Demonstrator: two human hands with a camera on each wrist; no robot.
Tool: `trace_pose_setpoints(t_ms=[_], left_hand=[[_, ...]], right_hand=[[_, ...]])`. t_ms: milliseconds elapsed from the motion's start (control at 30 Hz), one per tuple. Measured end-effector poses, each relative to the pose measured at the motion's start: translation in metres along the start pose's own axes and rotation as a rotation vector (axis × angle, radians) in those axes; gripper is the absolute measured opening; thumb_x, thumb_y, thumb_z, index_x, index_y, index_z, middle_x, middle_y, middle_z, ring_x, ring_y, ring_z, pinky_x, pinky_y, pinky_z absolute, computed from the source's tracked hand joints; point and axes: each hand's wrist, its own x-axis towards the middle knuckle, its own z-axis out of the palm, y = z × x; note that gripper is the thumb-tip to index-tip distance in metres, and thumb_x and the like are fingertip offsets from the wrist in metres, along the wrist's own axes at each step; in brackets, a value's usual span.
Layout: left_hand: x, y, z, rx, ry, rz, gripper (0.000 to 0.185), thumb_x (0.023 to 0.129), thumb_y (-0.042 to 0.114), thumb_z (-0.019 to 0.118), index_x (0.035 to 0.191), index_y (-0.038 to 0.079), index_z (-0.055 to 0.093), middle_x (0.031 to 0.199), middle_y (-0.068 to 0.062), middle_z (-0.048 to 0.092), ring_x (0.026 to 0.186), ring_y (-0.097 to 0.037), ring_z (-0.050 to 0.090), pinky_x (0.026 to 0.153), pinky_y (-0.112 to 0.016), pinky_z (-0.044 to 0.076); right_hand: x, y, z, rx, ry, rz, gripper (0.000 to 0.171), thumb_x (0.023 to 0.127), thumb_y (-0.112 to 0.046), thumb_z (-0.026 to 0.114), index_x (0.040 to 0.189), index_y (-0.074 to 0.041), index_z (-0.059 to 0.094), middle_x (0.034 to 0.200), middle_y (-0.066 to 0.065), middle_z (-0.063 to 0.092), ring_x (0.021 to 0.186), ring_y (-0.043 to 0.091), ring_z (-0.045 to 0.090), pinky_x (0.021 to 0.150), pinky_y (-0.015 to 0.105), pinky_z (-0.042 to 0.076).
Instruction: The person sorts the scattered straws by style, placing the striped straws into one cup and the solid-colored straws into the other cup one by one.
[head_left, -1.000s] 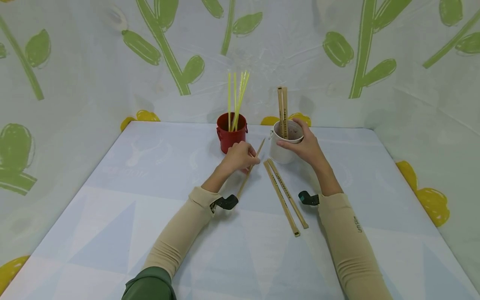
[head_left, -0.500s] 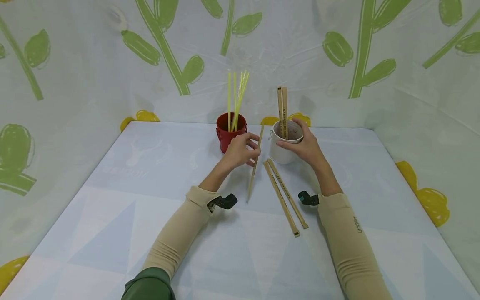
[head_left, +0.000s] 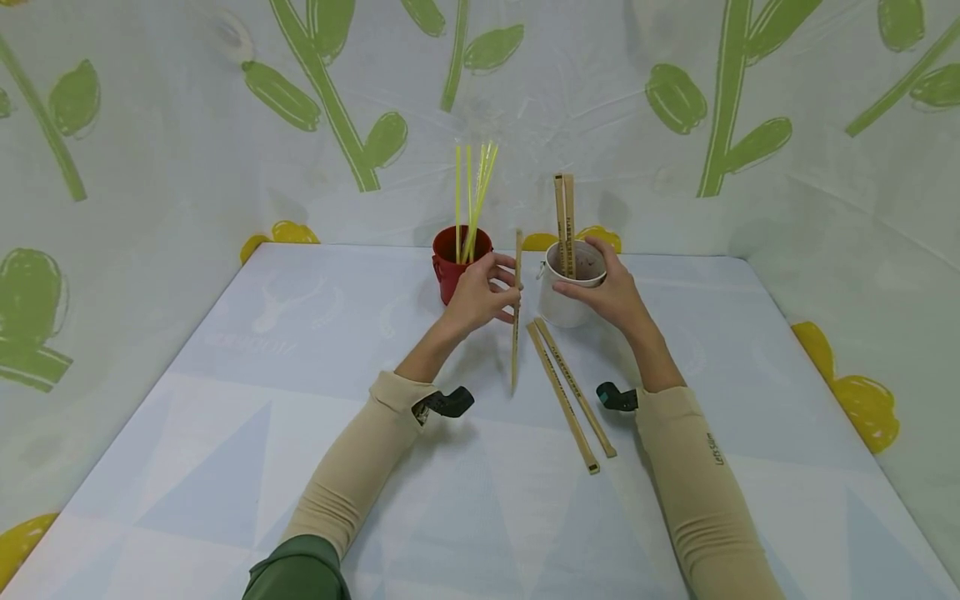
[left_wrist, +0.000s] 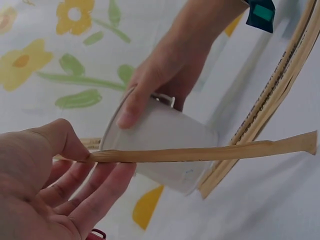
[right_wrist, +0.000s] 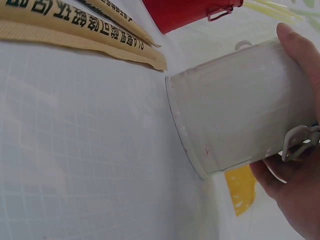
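Observation:
Between the thumb and fingers of my left hand (head_left: 476,298) is a paper-wrapped straw (head_left: 515,358), pinched near its middle and standing almost upright in the head view. In the left wrist view the straw (left_wrist: 240,151) crosses in front of the white bucket (left_wrist: 165,130). My right hand (head_left: 618,292) grips the white bucket (head_left: 562,308) at its rim, thumb in front. Inside that bucket stand two paper-wrapped straws (head_left: 570,221). Just in front of it, two more wrapped straws (head_left: 561,398) lie side by side on the table.
A red bucket (head_left: 447,279) holding several yellow straws (head_left: 471,200) stands left of the white one, right behind my left hand. The table (head_left: 300,458) has a pale cloth with blue triangles. Leaf-patterned sheeting (head_left: 570,100) hangs behind its far edge.
My left hand has risen slightly and moved away from me, turning the wrapped straw from a slant to nearly upright. The right hand and white bucket have stayed still.

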Motion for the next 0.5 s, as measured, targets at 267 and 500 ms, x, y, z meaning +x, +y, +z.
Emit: trace_pose_setpoints(t_ms=[267,500], left_hand=[[-0.001,0.006,0.002,-0.051,0.087,0.067,0.036,0.091,0.003,0.061,0.125,0.005,0.048,0.105,-0.019,0.063,0.081,-0.027,0.07,0.063,-0.037,0.061],[-0.003,0.016,0.002,-0.061,0.125,0.135,0.036,0.09,0.003,0.06,0.124,0.005,0.048,0.103,-0.016,0.06,0.078,-0.021,0.066,0.062,-0.034,0.061]], right_hand=[[-0.001,0.0,0.001,0.016,-0.002,-0.007,0.101,0.073,-0.051,0.082,0.153,-0.025,0.026,0.154,0.012,0.035,0.139,0.035,0.038,0.109,0.061,0.038],[0.0,0.0,0.001,0.004,0.007,-0.011,0.1,0.074,-0.051,0.082,0.153,-0.026,0.026,0.154,0.012,0.036,0.139,0.034,0.038,0.109,0.061,0.038]])
